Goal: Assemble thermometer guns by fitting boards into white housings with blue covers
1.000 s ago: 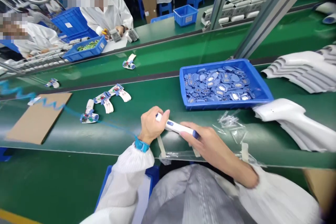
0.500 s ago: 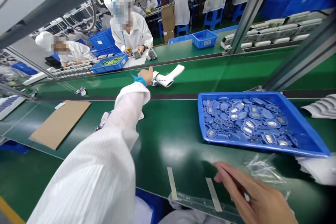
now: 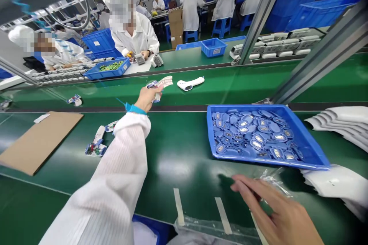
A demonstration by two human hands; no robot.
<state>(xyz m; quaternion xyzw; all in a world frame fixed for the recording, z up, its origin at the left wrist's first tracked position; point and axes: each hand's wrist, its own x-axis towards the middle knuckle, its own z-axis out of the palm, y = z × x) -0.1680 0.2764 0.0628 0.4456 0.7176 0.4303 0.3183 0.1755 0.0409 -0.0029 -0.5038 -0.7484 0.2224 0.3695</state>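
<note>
My left hand (image 3: 149, 97) reaches over the far conveyor belt, a blue band on its wrist. Its fingers are closed on an open white and blue thermometer housing half (image 3: 163, 83), with inner parts partly hidden by the fingers. Just to the right, a white gun-shaped thermometer (image 3: 191, 83) lies on the belt, apart from the hand. My right hand (image 3: 276, 208) hovers over the near worktop, fingers stretched forward and nothing visible between them. Beyond it is a blue tray (image 3: 268, 164) of blue oval parts (image 3: 253, 132). More opened housings (image 3: 97, 145) lie beside my left forearm.
Cardboard (image 3: 43, 141) lies at left. White shells (image 3: 342, 122) are stacked right of the tray, with more shells (image 3: 336, 183) nearer me. Metal posts (image 3: 263, 17) rise beyond the belt. A co-worker (image 3: 133, 30) sits opposite, near a blue bin (image 3: 214, 48). Tape strips (image 3: 222, 214) mark the front edge.
My left hand has drawn back and left from the thermometer, which now lies flat on the belt. The housing half shows more plainly in my fingers. The view has turned slightly right.
</note>
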